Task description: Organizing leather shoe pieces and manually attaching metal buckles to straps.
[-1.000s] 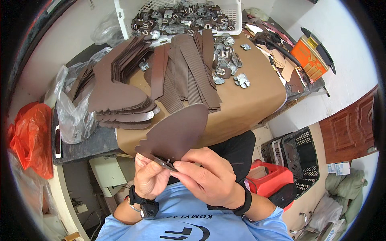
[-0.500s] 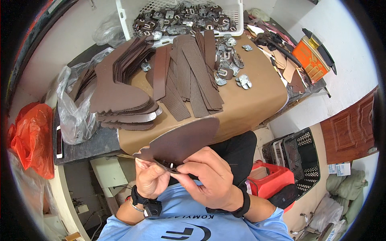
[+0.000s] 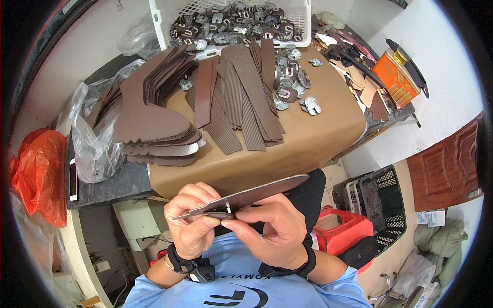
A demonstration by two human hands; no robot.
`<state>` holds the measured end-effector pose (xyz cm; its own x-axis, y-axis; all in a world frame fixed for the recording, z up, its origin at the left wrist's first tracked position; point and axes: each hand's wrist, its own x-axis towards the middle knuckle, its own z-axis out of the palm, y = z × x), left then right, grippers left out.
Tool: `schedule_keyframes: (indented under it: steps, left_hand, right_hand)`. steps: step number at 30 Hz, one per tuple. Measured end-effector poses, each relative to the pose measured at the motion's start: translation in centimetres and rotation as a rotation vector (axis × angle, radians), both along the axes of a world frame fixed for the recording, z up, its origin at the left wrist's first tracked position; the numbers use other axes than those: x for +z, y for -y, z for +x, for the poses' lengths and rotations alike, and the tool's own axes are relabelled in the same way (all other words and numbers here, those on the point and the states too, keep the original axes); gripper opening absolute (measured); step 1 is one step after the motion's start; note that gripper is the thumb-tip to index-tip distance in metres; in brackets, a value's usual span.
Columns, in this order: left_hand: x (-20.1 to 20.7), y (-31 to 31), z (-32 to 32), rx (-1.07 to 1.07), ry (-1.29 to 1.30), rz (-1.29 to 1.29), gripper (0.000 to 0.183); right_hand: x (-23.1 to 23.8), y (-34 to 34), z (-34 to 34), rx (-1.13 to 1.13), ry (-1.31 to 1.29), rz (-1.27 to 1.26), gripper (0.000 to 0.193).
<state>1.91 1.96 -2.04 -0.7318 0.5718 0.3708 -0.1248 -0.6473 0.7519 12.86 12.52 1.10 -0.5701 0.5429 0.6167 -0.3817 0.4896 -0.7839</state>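
In front of my chest I hold a brown leather-like cut piece (image 3: 259, 192), tilted so that it is seen almost edge-on. My left hand (image 3: 189, 222) pinches its left end, thumb below and fingers behind. My right hand (image 3: 275, 228) is closed at its underside, with thumb and forefinger at a small dark flat part (image 3: 220, 215). A short white bit (image 3: 229, 206) shows between this part and the piece. How the two are joined is hidden by my fingers. On the table beyond lie a stack of similar brown pieces (image 3: 149, 123) and several ribbed brown strips (image 3: 241, 92).
A white plastic basket (image 3: 160, 25) of metal clasps with brown patches stands at the back. Loose clasps (image 3: 310, 105) lie on the brown-covered table (image 3: 328, 131). A phone (image 3: 73, 179) lies at the left edge, by a red bag (image 3: 38, 174). Black crates (image 3: 387, 205) stand at right.
The brown piece has tipped from showing its broad face to nearly edge-on, its far end swinging right and lower. My left fingers have moved up behind it.
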Motion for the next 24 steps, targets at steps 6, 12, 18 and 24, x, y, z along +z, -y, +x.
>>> schedule_keyframes:
  steps: [6,12,18,24]
  left_hand:
    - [0.0,0.0,-0.2,-0.252,0.194,0.114,0.023]
    - [-0.1,-0.2,-0.4,-0.304,0.206,0.147,0.027]
    - [0.4,-0.5,-0.3,-0.332,0.232,0.17,0.022]
    - [1.2,-0.1,-0.4,-0.296,0.186,0.055,0.024]
  right_hand:
    - [-0.4,-0.1,-0.1,0.088,-0.088,0.006,0.025]
    - [0.0,0.0,-0.1,0.082,-0.093,0.027,0.028]
    - [-0.1,0.0,-0.1,0.101,-0.115,0.045,0.029]
    - [-0.2,0.1,-0.2,0.068,-0.06,0.074,0.029]
